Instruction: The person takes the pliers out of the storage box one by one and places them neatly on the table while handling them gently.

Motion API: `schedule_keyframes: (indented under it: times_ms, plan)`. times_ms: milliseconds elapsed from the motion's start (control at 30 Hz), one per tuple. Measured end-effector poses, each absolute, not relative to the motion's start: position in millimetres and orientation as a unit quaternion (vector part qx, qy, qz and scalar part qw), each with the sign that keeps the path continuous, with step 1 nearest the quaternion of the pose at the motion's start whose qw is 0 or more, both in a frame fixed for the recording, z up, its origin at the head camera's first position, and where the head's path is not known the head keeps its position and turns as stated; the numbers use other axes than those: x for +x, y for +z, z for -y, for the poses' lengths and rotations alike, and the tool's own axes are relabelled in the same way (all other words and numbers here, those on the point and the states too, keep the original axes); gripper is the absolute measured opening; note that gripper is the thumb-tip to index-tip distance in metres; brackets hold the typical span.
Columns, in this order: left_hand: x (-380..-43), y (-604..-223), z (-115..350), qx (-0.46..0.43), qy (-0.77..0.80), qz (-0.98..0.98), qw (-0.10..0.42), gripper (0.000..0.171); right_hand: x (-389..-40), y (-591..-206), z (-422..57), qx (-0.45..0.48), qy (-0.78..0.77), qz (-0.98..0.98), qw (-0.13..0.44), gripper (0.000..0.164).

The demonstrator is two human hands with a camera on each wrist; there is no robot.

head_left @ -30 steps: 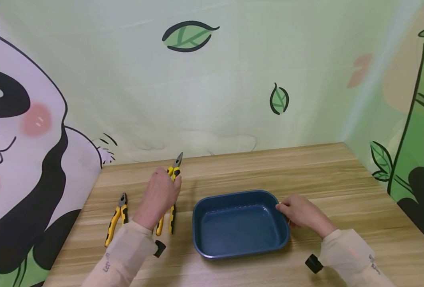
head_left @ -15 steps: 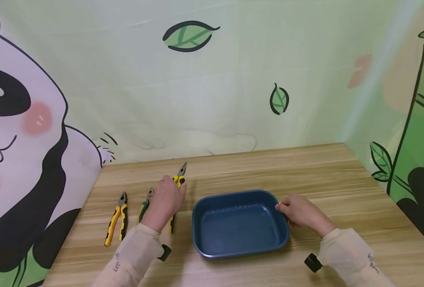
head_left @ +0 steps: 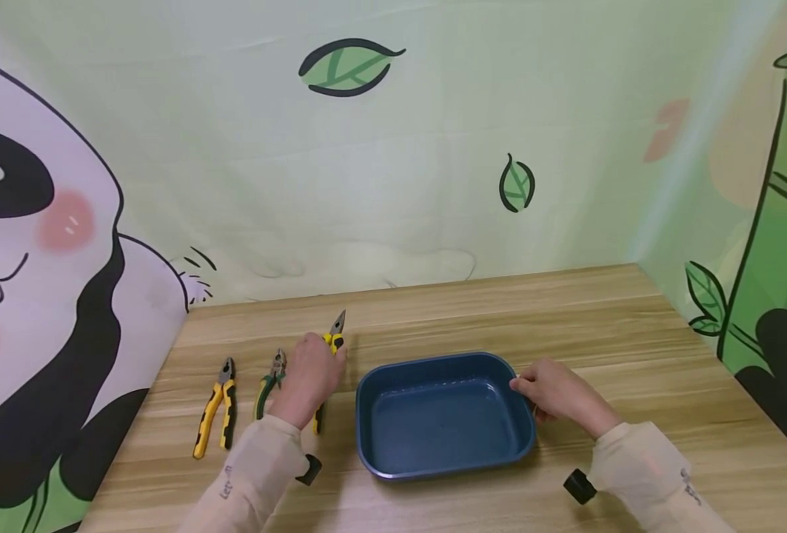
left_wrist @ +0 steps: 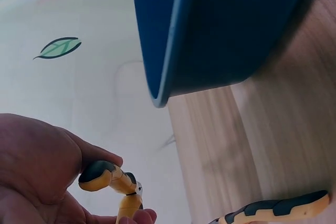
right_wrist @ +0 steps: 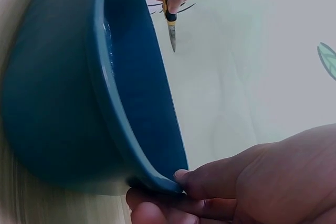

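Note:
My left hand [head_left: 309, 377] grips a pair of yellow-and-black needle-nose pliers [head_left: 336, 333], their jaws pointing up and away. In the left wrist view, the handles [left_wrist: 113, 179] show between thumb and fingers. The right wrist view shows the pointed tip of the pliers [right_wrist: 172, 35] beyond the tray. My right hand [head_left: 560, 396] pinches the right rim of a deep blue rectangular tray [head_left: 446, 470], thumb on top and fingers beneath. Below my left hand lies another yellow-and-black handled tool [head_left: 318, 420], mostly hidden by that hand; its handle [left_wrist: 283, 208] rests on the wood.
Green-handled pliers [head_left: 269, 381] lie left of my left hand, partly covered by it. Farther left are yellow-and-black pliers [head_left: 216, 407] with handles spread. A printed cloth backdrop [head_left: 433, 185] rises behind the wooden table [head_left: 566, 318].
My left hand has moved slightly right and lower with the needle-nose pliers, uncovering the green-handled pliers. The right hand and tray have stayed put.

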State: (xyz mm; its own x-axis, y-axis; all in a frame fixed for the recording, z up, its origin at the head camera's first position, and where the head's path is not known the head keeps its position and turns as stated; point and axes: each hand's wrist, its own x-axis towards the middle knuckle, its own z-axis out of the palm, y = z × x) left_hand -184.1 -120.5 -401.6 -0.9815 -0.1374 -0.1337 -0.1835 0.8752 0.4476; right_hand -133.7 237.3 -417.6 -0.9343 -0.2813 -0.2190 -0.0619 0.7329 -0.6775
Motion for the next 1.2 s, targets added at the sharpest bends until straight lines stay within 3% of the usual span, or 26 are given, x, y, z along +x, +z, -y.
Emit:
schedule_keyframes:
  times_ms: [800, 1200]
  plan:
    - [-192, -421, 120, -0.095, 0.222, -0.966, 0.095, 0.06, -133, -417, -237, -0.1, -0.354, -0.917, 0.152, 0.039]
    - [-189, -424, 120, -0.05, 0.174, -0.979, 0.09, 0.054, -133, -418, -238, -0.099, -0.358, -0.916, 0.153, 0.037]
